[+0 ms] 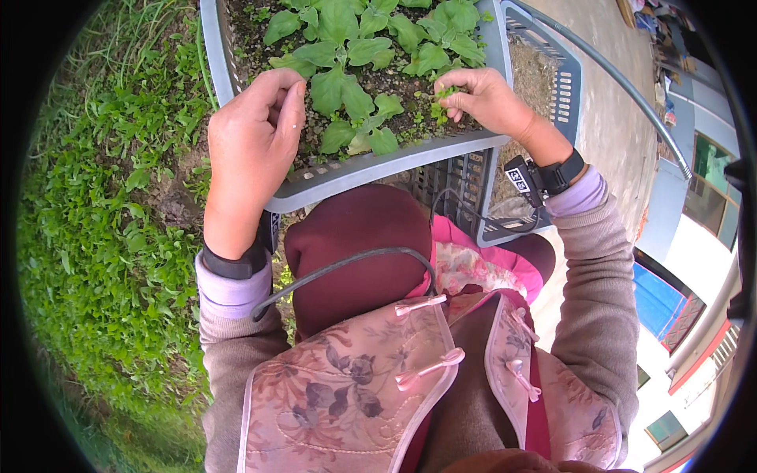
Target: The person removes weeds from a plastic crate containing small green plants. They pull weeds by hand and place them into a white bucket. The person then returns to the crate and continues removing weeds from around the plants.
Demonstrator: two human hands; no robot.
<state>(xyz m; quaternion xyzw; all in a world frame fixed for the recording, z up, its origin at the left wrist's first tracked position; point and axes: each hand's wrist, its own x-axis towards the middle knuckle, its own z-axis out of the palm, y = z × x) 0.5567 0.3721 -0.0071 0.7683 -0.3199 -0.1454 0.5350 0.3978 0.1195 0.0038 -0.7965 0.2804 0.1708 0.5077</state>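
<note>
My right hand pinches small green sprigs between thumb and fingers, low over the soil at the right side of a grey plastic crate. More tiny seedlings grow just under those fingertips. My left hand is curled over the crate's left side, thumb against the index finger. Nothing shows in its grip, though the palm is hidden. Between the hands, broad-leaved plants stand in dark soil, with small weeds scattered among them.
A second grey crate holding soil adjoins on the right. A hose arches past it over the concrete. Dense low greens grow on the left. Both wrists wear black straps, and a black cable runs across my knee.
</note>
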